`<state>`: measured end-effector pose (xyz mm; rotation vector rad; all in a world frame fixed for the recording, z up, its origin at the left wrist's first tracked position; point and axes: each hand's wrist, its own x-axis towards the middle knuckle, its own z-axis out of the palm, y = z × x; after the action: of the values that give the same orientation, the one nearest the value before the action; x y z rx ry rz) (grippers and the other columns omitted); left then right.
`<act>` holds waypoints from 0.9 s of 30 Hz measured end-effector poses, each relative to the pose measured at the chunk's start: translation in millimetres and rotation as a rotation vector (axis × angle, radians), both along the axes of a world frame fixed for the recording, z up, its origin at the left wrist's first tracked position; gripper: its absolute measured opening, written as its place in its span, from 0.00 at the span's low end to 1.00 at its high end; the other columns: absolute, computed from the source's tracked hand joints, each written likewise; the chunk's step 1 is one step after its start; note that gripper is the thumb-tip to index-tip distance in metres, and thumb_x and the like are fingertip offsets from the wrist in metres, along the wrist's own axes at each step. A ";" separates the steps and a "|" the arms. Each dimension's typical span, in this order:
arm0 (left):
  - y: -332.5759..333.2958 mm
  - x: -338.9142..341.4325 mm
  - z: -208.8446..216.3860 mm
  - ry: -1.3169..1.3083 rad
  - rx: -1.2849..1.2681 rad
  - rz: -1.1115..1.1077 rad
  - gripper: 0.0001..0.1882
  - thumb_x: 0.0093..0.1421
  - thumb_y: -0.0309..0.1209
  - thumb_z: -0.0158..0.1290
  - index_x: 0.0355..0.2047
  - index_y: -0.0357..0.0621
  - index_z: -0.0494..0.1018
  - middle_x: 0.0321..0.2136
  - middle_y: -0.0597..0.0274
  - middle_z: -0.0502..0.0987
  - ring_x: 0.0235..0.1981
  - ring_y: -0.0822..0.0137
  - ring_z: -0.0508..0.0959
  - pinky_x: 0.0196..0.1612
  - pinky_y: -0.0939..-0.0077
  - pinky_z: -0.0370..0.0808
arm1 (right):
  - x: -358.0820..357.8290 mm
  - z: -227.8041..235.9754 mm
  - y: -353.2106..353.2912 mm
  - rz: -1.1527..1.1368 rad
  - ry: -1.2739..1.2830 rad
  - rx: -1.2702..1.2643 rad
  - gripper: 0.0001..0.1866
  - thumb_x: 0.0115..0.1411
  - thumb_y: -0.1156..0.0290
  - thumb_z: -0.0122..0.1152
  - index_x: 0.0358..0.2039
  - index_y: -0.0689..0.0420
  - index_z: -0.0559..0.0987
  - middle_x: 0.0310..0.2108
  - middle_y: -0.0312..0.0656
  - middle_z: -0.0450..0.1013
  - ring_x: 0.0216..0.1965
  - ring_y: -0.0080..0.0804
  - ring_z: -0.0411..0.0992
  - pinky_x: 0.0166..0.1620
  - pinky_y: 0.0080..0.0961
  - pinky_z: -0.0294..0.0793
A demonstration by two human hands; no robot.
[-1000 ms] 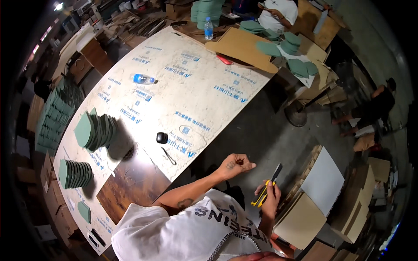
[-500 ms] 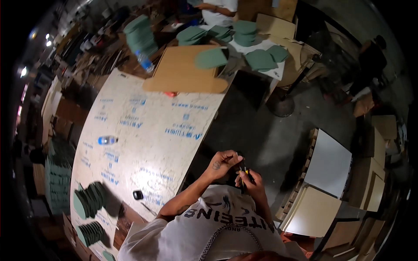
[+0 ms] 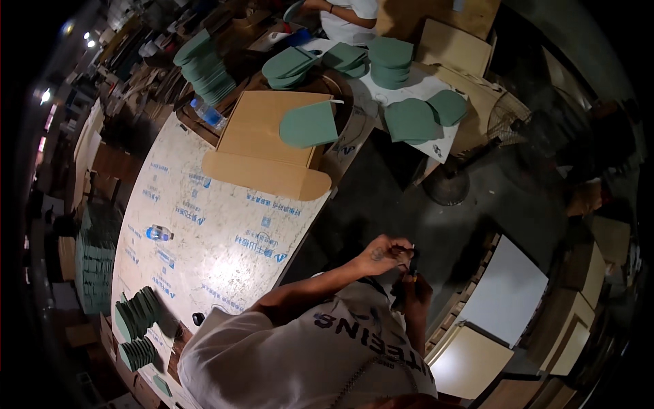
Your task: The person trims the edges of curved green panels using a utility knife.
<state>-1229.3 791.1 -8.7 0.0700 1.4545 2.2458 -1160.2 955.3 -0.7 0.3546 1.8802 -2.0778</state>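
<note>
In front of my chest, to the right of the table edge, both my hands are close together. My left hand (image 3: 390, 255) is closed in a pinch, its fingertips at the upper end of a small tool; a thin pale tip shows beside them, too small to name. My right hand (image 3: 417, 293) is wrapped round the small yellow-and-black hand tool (image 3: 413, 277). Shadow and fingers hide most of this tool, so its exact kind is not clear.
A printed white table (image 3: 225, 225) spans the left, bearing a water bottle (image 3: 159, 233), green pad stacks (image 3: 136, 313) and a cardboard box (image 3: 262, 140) with a green pad (image 3: 310, 125). Boards (image 3: 504, 290) lie stacked right, a fan (image 3: 507, 123) stands beyond, and another person (image 3: 347, 19) works at the far end.
The view has turned, so the box and far stacks appear lower and nearer. My hands have shifted right in the picture, still together at the tool. The far person's hand lifts a green pad.
</note>
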 end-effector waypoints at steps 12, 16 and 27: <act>25.6 -219.6 -1.7 0.130 -0.299 -0.024 0.07 0.52 0.30 0.55 0.29 0.39 0.76 0.23 0.61 0.76 0.25 0.75 0.74 0.29 0.77 0.71 | -206.8 14.9 -2.4 -0.059 0.025 0.214 0.20 0.67 0.58 0.47 0.36 0.66 0.74 0.19 0.40 0.69 0.20 0.26 0.67 0.24 0.24 0.63; 27.9 -294.8 1.5 0.143 -0.229 -0.009 0.07 0.52 0.30 0.53 0.28 0.38 0.75 0.21 0.63 0.75 0.22 0.73 0.73 0.26 0.77 0.70 | -277.5 24.2 -11.9 -0.147 0.030 0.273 0.16 0.65 0.63 0.48 0.33 0.65 0.72 0.19 0.40 0.69 0.18 0.23 0.65 0.20 0.22 0.60; 22.7 -394.0 -23.1 -0.066 0.163 -0.075 0.08 0.60 0.27 0.50 0.31 0.33 0.73 0.25 0.56 0.78 0.25 0.68 0.79 0.30 0.76 0.77 | -375.8 30.7 4.6 -0.368 -0.075 0.303 0.23 0.67 0.53 0.45 0.41 0.63 0.73 0.23 0.38 0.69 0.23 0.24 0.65 0.28 0.24 0.64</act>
<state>-1623.4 813.8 -31.7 0.0993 1.2126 2.2795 -1536.0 959.8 30.0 0.8975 2.2205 -1.9493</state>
